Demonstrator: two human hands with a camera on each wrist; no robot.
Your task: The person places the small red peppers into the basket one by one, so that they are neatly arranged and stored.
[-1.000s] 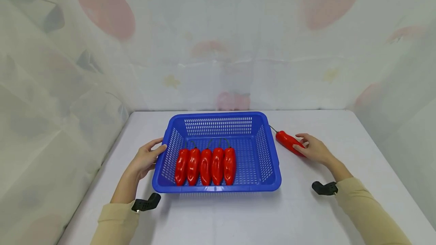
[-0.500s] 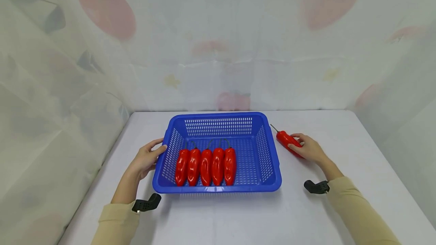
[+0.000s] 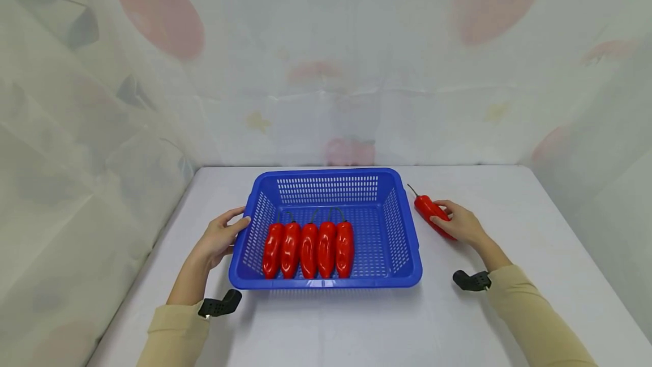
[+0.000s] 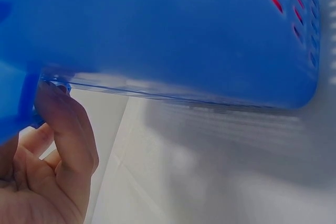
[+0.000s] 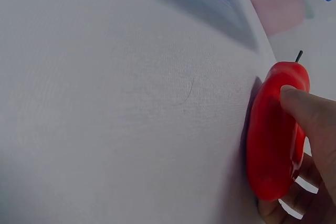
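A blue slotted plastic basket stands in the middle in the head view, with several glossy red chili peppers side by side in its left half, stems toward the back. My left hand grips the basket's left side, thumb over the rim; its fingers curl under the rim in the left wrist view. To the right of the basket, one more red chili pepper lies slanted on the table, green stem toward the basket. My right hand holds its lower half, the thumb along one side and fingers around the other.
The white-covered table ends at a patterned cloth backdrop behind, with more cloth at the left and right. Black wrist-camera mounts stick out inward from both sleeves.
My right hand has shifted left and closed round the loose chili pepper, which has moved slightly right, away from the basket. My left hand and the basket stay in place.
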